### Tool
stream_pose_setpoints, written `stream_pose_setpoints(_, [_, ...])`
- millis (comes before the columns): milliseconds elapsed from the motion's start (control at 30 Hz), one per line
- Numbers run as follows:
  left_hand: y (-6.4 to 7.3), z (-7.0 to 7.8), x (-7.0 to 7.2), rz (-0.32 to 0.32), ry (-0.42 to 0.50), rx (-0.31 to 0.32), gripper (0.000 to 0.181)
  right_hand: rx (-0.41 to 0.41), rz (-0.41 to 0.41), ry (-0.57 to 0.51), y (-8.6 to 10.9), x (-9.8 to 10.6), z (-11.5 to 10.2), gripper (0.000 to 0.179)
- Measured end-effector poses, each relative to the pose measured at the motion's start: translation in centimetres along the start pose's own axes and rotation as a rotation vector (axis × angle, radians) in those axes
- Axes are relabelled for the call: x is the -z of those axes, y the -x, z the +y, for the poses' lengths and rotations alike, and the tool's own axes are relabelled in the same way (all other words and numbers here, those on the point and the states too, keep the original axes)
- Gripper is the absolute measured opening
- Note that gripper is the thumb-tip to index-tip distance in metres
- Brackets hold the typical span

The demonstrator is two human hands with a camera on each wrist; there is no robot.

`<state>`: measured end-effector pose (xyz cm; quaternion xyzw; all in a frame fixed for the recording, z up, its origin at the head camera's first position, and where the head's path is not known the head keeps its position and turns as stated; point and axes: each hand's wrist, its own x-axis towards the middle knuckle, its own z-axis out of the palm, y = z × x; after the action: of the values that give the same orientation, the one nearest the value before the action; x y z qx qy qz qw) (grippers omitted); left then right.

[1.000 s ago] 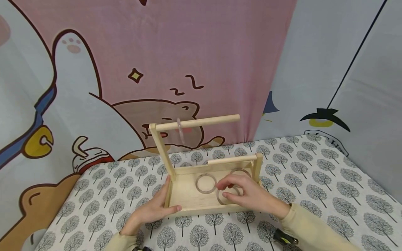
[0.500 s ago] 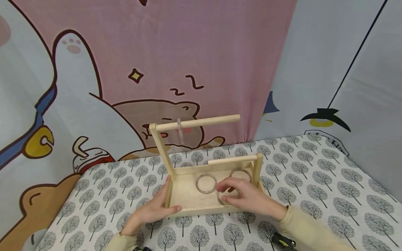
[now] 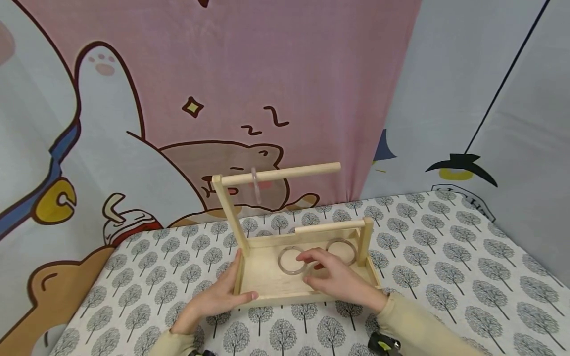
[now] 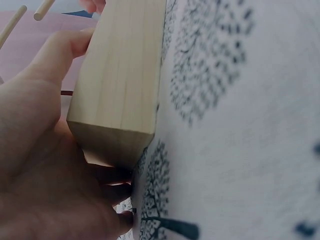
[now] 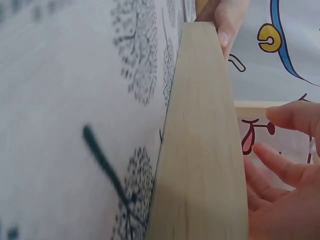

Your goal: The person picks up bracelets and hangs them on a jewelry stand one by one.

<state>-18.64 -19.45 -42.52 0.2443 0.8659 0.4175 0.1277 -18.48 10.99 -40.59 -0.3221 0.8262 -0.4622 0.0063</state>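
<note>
Your left hand is clamped on the left end of the wooden tray, thumb over the near wall and the other fingers along the left side. From that end the left post rises, bearing the upper rod, which points right; the hanging ring loops around it, nearer the post than the free tip. On the tray floor, right of middle, lies the left ring. Your right hand is above the tray beside it, thumb and fingers apart; you largely hide whatever lies beneath. Farther right and toward the far side lies the right ring, below the lower rod, which points left from the right post.
</note>
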Motion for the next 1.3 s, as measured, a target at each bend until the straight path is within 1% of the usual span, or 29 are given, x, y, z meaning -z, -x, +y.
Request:
stream_pose_setpoints(133, [0.0,0.0,0.0,0.004,0.002,-0.019,0.111,-0.035,0.017,-0.016,-0.5,-0.4,0.2,0.04])
stream_pose_setpoints(267, [0.0,0.0,0.0,0.009,0.004,-0.036,0.111,-0.037,0.045,-0.039,-1.0,-0.8,0.2,0.041])
stream_pose_setpoints(567, [-0.2,-0.1,-0.1,0.011,0.007,-0.038,0.11,-0.107,0.101,-0.064,-1.8,-1.7,0.2,0.043])
stream_pose_setpoints(767, [-0.1,-0.2,0.0,0.015,0.005,-0.025,0.11,-0.134,0.122,-0.083,-2.2,-2.3,0.3,0.045])
stream_pose_setpoints(900, [-0.1,-0.2,0.0,0.019,0.004,-0.031,0.111,-0.149,0.132,-0.058,-2.6,-2.6,0.4,0.048])
stream_pose_setpoints(1000, [-0.1,-0.3,-0.1,0.021,0.008,-0.037,0.111,-0.159,0.128,-0.011,-2.8,-2.7,0.5,0.051])
stream_pose_setpoints(1133, [-0.2,-0.2,-0.1,0.022,0.012,-0.048,0.111,-0.202,0.114,0.038,-3.2,-2.8,0.6,0.055])
stream_pose_setpoints(1200, [-0.2,-0.2,-0.1,0.022,0.015,-0.057,0.111,-0.228,0.106,0.043,-3.4,-2.8,0.7,0.058])
stream_pose_setpoints(1300, [-0.2,-0.1,-0.1,0.02,0.025,-0.073,0.11,-0.242,0.1,0.047,-3.7,-3.0,0.9,0.061])
